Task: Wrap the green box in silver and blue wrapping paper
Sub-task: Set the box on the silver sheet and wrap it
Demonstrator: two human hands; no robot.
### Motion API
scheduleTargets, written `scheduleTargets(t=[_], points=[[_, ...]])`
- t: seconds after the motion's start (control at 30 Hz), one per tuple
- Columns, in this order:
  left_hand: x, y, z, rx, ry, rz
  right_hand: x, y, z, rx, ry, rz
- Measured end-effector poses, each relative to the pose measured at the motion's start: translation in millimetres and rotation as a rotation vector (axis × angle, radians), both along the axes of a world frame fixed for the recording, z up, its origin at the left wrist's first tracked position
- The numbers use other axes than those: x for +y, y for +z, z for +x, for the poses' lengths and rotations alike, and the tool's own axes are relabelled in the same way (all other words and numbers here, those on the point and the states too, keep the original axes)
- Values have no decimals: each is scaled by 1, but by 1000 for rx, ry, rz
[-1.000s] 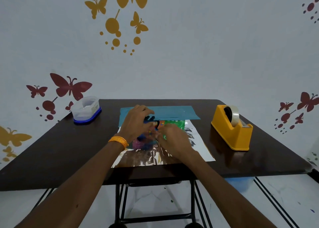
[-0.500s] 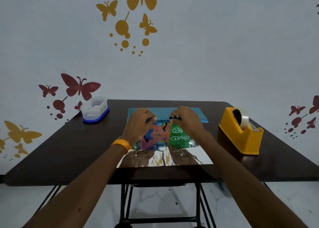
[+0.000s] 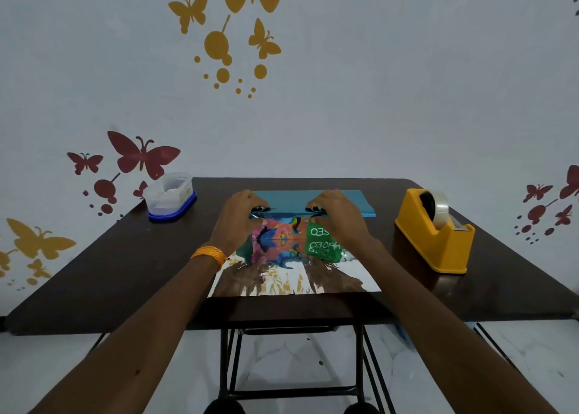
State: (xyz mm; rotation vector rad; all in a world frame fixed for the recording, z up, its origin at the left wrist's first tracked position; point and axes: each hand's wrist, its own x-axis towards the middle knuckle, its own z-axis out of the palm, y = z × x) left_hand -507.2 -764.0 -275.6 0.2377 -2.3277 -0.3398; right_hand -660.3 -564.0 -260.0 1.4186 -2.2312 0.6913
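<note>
Green box (image 3: 282, 230) sits on the wrapping paper (image 3: 297, 280) dead ahead of you, long axis left-to-right. Left hand (image 3: 238, 217) and right hand (image 3: 340, 217) are equally near, one at each far corner. Palms down, fingers curled, apparently pinching the paper's blue fold along the box's far edge.
</note>
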Motion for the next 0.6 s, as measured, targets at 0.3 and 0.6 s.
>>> scheduleTargets(t=[0.3,0.6], points=[[-25,-13,35,6,161,112,-1,-3,1,32,8,-27],[-22,-14,43,270,442,331,-2,-8,5,69,1,-77]])
